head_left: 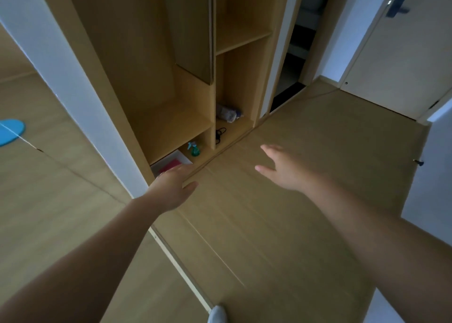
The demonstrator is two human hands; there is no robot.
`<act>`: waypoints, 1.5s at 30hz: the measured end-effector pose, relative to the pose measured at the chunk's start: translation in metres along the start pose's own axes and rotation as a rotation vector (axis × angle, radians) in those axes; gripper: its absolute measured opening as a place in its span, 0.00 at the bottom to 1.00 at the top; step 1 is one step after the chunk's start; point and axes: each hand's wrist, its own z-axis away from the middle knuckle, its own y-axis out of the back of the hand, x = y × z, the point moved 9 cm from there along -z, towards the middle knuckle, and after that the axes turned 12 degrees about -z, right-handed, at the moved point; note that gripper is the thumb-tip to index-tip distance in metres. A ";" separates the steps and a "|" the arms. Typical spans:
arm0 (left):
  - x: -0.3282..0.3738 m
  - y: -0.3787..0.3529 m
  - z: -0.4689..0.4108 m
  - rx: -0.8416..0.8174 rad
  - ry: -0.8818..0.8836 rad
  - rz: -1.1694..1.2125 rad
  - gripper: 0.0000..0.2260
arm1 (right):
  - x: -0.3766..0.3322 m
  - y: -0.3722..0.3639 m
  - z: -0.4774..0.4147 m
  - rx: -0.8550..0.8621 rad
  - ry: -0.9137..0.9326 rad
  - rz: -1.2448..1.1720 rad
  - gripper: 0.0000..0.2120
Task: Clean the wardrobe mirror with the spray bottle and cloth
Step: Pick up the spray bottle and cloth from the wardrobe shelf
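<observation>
The wardrobe [171,117] stands open, its mirror [49,176] on the door at the left, reflecting floor. In the lowest compartment, at the front edge, a white tray [182,156] holds a pink cloth [171,165]; just beside it, toward the compartment's right wall, stands the green spray bottle [195,149]. The left hand [171,188] reaches toward the tray, fingers spread, empty; the right hand [281,168] hovers open, holding nothing. The bottle likely handles light and rigid, best taken at the neck; the cloth is soft, pinchable anywhere.

Bare forearms, no sleeves; a white sock [217,315] below.
</observation>
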 end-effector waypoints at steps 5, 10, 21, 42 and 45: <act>-0.006 0.011 -0.040 0.048 0.076 0.047 0.20 | 0.002 0.007 -0.063 -0.041 0.071 -0.013 0.34; -0.014 0.025 -0.084 0.097 0.186 0.068 0.18 | 0.005 0.025 -0.136 -0.090 0.170 -0.023 0.34; 0.003 0.052 -0.167 0.144 0.453 0.100 0.18 | 0.013 0.069 -0.276 -0.250 0.392 0.095 0.32; -0.163 0.105 -0.295 0.137 0.541 0.141 0.26 | -0.129 0.029 -0.468 -0.295 0.464 0.227 0.32; -0.186 0.120 -0.324 0.146 0.508 0.086 0.26 | -0.144 0.027 -0.495 -0.277 0.439 0.217 0.32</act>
